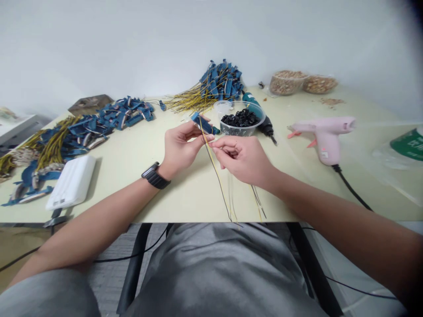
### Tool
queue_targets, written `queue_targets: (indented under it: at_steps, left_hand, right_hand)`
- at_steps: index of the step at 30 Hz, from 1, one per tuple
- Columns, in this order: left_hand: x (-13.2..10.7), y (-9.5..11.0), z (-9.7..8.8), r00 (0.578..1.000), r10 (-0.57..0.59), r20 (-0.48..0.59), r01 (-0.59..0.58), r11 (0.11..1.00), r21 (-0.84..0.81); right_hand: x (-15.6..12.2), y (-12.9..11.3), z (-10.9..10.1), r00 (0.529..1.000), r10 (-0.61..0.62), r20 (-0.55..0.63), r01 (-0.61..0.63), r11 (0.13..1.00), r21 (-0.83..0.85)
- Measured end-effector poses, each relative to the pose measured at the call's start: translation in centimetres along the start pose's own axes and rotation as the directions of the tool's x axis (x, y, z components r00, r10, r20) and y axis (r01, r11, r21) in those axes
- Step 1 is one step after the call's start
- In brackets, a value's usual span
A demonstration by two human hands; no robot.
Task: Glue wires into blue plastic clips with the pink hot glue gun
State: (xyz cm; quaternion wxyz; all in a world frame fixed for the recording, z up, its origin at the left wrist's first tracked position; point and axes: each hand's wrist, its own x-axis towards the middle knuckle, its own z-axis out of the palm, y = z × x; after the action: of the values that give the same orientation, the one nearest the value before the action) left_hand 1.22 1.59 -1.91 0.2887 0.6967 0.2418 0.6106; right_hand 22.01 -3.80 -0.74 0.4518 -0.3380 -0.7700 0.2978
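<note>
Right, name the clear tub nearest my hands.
The tub of black pieces, just behind the left hand holding a blue piece and right hand pinching wires; the two brown-filled tubs stand far back.

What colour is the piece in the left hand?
The piece is blue, its wires yellow and black; head view.

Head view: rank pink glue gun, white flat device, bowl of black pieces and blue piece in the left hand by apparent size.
1. Pink glue gun and white flat device: alike, unranked.
2. Bowl of black pieces.
3. Blue piece in the left hand; right hand pinches its wire.
</note>
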Motion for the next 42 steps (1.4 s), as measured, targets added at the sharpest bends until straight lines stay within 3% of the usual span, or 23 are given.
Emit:
queue_targets:
  at_steps: [7,15,22,26,29,35,42]
  left_hand:
    - [-0.2,0.1,0.1,1.0,0.008,0.025,-0.006,0.997,-0.071]
    - [-0.1,0.4,0.2,0.999,-0.04,0.026,0.041,0.998,-0.041]
    - [0.0,0.6,0.4,0.996,-0.087,0.007,0.087,0.996,-0.005]
    - [0.1,0.5,0.1,0.996,-0.093,0.019,0.093,0.996,-0.01]
    - [0.1,0.3,0.1,0.994,-0.102,0.026,0.102,0.994,-0.025]
    - [0.0,0.7,0.3,0.993,-0.119,0.019,0.12,0.992,-0.035]
    - [-0.2,0.9,0.7,0.984,-0.18,0.002,0.179,0.98,-0.083]
  right_hand:
    - [-0.1,-0.2,-0.1,0.992,-0.128,-0.006,0.126,0.981,-0.145]
    - [0.0,-0.1,0.0,0.969,-0.244,-0.025,0.234,0.951,-0.202]
    - [-0.1,-0.8,-0.2,0.993,-0.111,0.043,0.118,0.975,-0.19]
    - [-0.1,-0.5,0.2,1.0,0.031,0.002,-0.031,1.0,-0.004]
    - [0.0,-0.4,0.4,0.991,0.13,0.014,-0.131,0.984,0.12]
    - [0.2,-0.6,0.4,0.99,0.142,0.025,-0.144,0.968,0.203]
    - [0.8,-1.1,0.3,0.956,0.278,0.097,-0.293,0.885,0.362]
